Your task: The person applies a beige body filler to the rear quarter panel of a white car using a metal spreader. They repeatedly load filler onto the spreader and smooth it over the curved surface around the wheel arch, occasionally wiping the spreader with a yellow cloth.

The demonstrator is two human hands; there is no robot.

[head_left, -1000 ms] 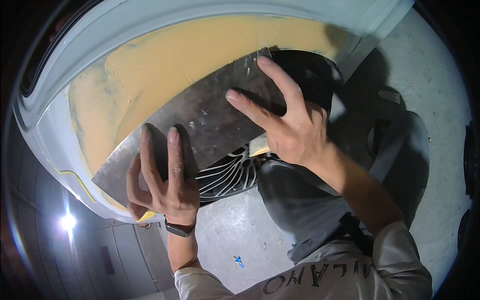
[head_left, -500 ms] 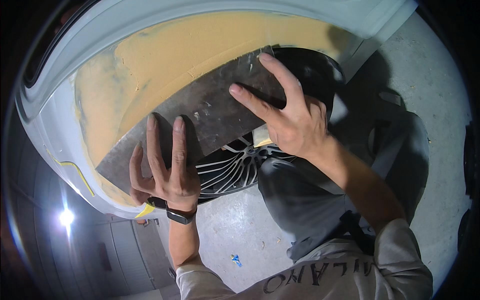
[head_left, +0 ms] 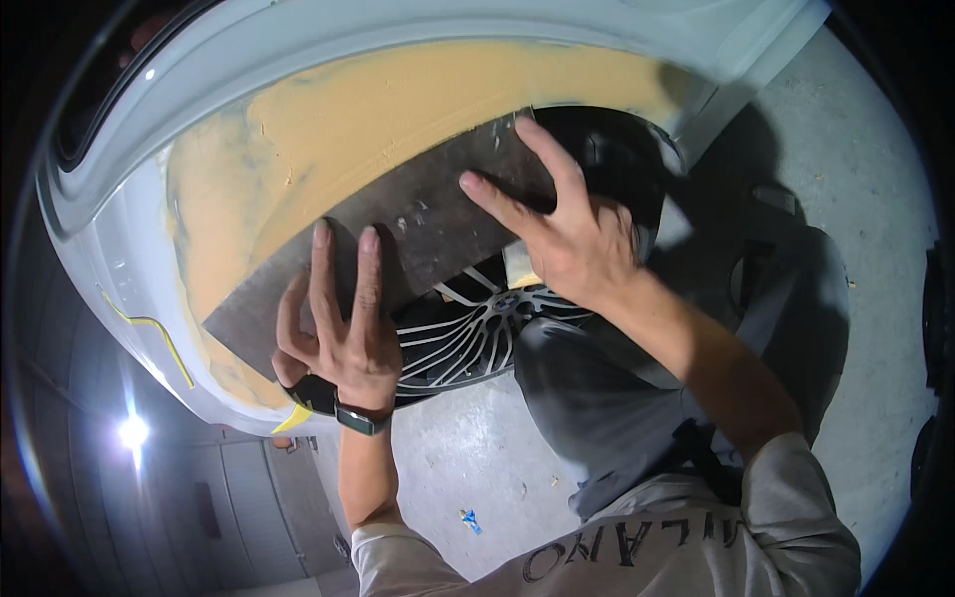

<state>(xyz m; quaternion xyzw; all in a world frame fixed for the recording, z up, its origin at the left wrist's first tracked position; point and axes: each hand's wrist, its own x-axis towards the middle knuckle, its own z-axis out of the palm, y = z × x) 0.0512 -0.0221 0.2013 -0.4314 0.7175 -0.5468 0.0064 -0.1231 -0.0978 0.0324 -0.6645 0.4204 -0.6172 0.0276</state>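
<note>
Left hand (head_left: 343, 338) fingers (head_left: 368, 269) spread flat, pressing lower end of wide metal spreader blade (head_left: 398, 234); nothing gripped. Right hand (head_left: 567, 239) fingers (head_left: 497, 199) splayed open on upper end, likewise pressing, not clasping. Blade lying against yellow filler (head_left: 378, 129) on white car fender (head_left: 119, 239), above wheel arch. Alloy wheel (head_left: 468, 328) just below. Probably thin, springy, light sheet; edges likely sharp, so best pressed with flat fingers near both ends. Grey concrete floor (head_left: 856, 199) beyond.

Matt, scuffed metal sheet (head_left: 398, 234) lies on dull yellow filler (head_left: 378, 119) over glossy white panel (head_left: 129, 229).
</note>
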